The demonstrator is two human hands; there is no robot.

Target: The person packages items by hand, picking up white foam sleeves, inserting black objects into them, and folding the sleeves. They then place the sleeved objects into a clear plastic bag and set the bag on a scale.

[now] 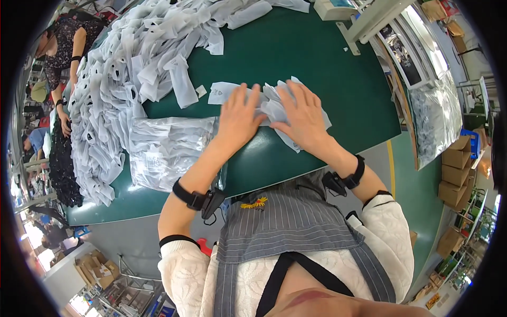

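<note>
My left hand lies over a small frosted white plastic packet, whose left end sticks out past the fingers. Beside it, my right hand rests on several more frosted packets that overlap and fan out beneath the palm. The fingers of both hands are stretched out, and the thumbs point toward each other. What is inside the packets cannot be made out. Just left of my left forearm lies a large clear plastic bag filled with similar packets.
A big heap of frosted packets covers the left of the green table. Black items lie at its left edge, near a co-worker's hand. A small white scrap and a metal stand are farther back. Cardboard boxes stand at right.
</note>
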